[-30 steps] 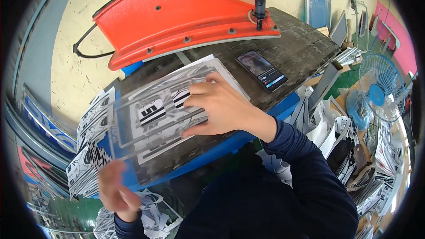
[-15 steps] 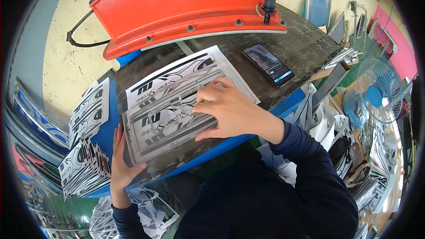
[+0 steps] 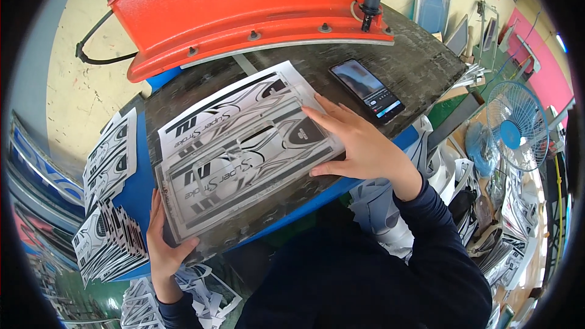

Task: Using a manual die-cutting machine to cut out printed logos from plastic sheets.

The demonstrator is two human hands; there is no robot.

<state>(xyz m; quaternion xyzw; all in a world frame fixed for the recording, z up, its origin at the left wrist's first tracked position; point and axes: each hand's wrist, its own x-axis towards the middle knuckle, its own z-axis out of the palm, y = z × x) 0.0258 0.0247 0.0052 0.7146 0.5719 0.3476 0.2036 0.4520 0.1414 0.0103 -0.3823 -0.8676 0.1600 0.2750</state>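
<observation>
A clear flat plate with raised outlines (image 3: 234,173), which looks like a cutting die, lies on a printed sticker sheet (image 3: 183,127) with black and grey graphics. The sheet sticks out beyond the plate's far side. At the plate's near left corner is my left hand (image 3: 167,253), fingers stretched along the left edge and thumb apart by the front edge. My right hand (image 3: 365,146) spreads over the plate's right end, its index fingertip on the far part and the thumb near the front edge. Neither hand is closed.
Beyond the sheet, a red press arm (image 3: 244,9) spans the dark worktable (image 3: 420,55). A lit phone (image 3: 367,89) lies to the right. Left stand stacked printed sheets (image 3: 113,231). Right are a blue fan (image 3: 512,134) and paper offcuts (image 3: 390,207).
My right hand has moved off the plate's middle to its right end, and its bent fingers have spread. My left hand stays by the left corner. The view has shifted slightly.
</observation>
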